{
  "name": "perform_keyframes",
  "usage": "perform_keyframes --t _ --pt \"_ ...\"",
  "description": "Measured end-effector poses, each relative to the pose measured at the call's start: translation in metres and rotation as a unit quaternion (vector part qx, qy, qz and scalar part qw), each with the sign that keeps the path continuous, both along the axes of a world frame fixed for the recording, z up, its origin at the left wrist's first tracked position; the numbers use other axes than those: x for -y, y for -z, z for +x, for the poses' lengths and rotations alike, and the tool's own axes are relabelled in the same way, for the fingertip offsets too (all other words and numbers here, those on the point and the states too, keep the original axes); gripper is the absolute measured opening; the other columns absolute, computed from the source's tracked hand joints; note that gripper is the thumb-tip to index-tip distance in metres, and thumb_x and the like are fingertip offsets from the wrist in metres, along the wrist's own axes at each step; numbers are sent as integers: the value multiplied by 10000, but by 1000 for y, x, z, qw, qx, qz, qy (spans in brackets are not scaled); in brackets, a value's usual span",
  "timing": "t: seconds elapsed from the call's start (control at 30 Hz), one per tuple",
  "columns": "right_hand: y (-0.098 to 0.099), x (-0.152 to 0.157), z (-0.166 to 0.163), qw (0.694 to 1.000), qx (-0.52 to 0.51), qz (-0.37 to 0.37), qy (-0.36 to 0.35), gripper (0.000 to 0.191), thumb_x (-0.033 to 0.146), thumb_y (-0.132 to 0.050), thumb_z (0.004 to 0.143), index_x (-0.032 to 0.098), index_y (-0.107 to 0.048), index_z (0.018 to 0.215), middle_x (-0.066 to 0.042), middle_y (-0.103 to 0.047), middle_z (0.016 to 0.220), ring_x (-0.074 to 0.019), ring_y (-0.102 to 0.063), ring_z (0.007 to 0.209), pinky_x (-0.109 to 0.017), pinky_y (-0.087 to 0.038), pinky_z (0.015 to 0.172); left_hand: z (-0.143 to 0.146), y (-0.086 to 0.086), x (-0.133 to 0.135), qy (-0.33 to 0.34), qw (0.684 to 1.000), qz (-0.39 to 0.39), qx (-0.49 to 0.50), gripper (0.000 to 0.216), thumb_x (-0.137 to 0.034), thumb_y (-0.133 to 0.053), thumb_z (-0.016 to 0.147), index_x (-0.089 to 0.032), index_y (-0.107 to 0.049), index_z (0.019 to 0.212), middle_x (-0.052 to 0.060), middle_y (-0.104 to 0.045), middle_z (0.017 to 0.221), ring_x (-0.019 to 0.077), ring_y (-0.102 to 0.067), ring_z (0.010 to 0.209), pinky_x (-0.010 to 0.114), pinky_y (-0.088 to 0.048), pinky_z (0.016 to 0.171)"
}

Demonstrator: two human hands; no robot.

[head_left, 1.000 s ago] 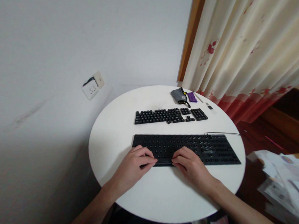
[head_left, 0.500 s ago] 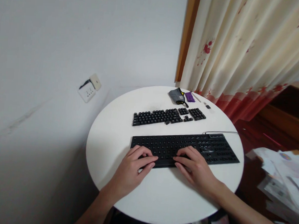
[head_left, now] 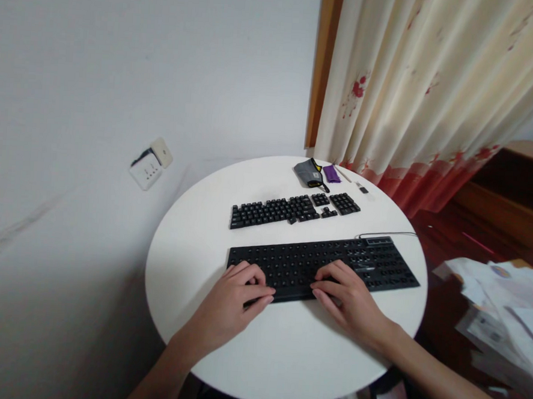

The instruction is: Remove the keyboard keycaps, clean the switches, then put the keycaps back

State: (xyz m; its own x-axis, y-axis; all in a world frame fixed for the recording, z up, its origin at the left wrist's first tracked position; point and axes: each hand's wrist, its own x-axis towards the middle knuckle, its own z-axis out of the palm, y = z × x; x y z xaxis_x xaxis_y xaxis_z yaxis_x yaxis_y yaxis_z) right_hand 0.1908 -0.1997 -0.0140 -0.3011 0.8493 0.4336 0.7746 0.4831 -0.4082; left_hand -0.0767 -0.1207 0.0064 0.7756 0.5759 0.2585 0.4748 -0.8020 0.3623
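A black keyboard base [head_left: 330, 257], its key switches mostly bare, lies across the white round table. Along its front edge runs a long dark bar, which looks like the space bar [head_left: 293, 294]. At its left end, my left hand [head_left: 230, 302] is closed, thumb and index fingertip close together. My right hand [head_left: 351, 295] pinches at the right end, fingers bent over the board. The bar's ends are hidden by the fingers. Behind the base, loose black keycaps [head_left: 270, 212] are laid out in keyboard order.
A grey pouch [head_left: 308, 173], a purple cloth [head_left: 332, 174] and a small USB stick [head_left: 362, 188] lie at the table's back. A cable [head_left: 388, 233] leaves the keyboard to the right. Wall outlets [head_left: 146, 169] are at left, a curtain [head_left: 385, 98] behind, papers [head_left: 499, 298] at right.
The view has shifted slightly to the right. Against the keyboard, my right fingertips are a little farther right and my left fingertips slightly nearer me. The loose keycaps have not moved.
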Motion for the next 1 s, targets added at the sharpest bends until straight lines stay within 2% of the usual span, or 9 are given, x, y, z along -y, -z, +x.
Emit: perform_keyframes --t 0.2,0.27,0.37,0.43,0.53,0.67,0.77,0.87,1.0 --pt "0 4 7 999 33 -6 -8 173 239 -576 948 231 -735 1015 -94 -634 1065 -255 -544 992 -452 -479 855 -6 1 1 7 1000 -10 -24 205 -243 -624 913 -326 -735 1063 28 -591 1010 200 -536 948 346 -454 812" --pt "1 2 8 1000 2 6 1 173 227 -558 955 218 -726 994 -95 -639 1054 -249 -553 981 -437 -487 844 -8 1 -2 1 1000 -20 4 223 -237 -604 924 -316 -725 1094 33 -598 1029 196 -548 964 342 -471 829" --pt "0 -4 13 995 -72 34 51 189 196 -519 964 201 -693 1037 -98 -647 1021 -241 -569 963 -422 -497 843 -12 -2 -12 -47 996 -16 73 249 -227 -548 954 -276 -700 1145 42 -631 1039 184 -577 954 335 -494 840" --pt "-2 -10 20 991 -93 44 87 198 187 -519 956 199 -678 1074 -100 -653 1023 -247 -576 967 -430 -495 863 -14 -11 -22 -79 991 5 104 241 -241 -535 960 -243 -697 1138 51 -664 1036 188 -598 950 346 -499 856" --pt "-9 -26 32 989 -79 42 120 184 179 -530 939 197 -693 1023 -93 -664 997 -249 -589 945 -427 -486 878 -8 -31 -40 -107 987 31 113 214 -267 -560 940 -211 -716 1075 53 -704 1007 196 -623 922 361 -500 868" --pt "-18 -64 42 989 -31 33 140 174 182 -541 933 178 -714 946 -85 -674 949 -238 -593 918 -383 -471 872 22 -48 -70 -105 993 9 58 224 -290 -576 925 -223 -727 1077 38 -721 1025 189 -631 900 353 -498 861" --pt "-20 -98 40 988 22 25 148 178 172 -556 925 162 -730 966 -91 -679 961 -234 -587 935 -356 -454 885 54 -42 -99 -82 996 19 5 218 -281 -656 875 -221 -741 1067 42 -721 1049 206 -630 925 348 -492 860" --pt "-20 -127 34 984 90 -7 151 203 183 -578 918 163 -744 1033 -104 -675 996 -241 -571 981 -342 -432 906 83 -28 -124 -105 992 50 -44 188 -287 -685 861 -217 -764 1016 56 -721 997 239 -620 954 362 -482 876" --pt "-18 -148 25 972 173 -39 153 232 192 -590 911 201 -747 1082 -112 -650 1045 -255 -539 1025 -341 -412 901 105 -14 -140 -105 987 93 -83 215 -312 -701 854 -233 -767 1042 74 -681 998 268 -579 998 350 -487 822"
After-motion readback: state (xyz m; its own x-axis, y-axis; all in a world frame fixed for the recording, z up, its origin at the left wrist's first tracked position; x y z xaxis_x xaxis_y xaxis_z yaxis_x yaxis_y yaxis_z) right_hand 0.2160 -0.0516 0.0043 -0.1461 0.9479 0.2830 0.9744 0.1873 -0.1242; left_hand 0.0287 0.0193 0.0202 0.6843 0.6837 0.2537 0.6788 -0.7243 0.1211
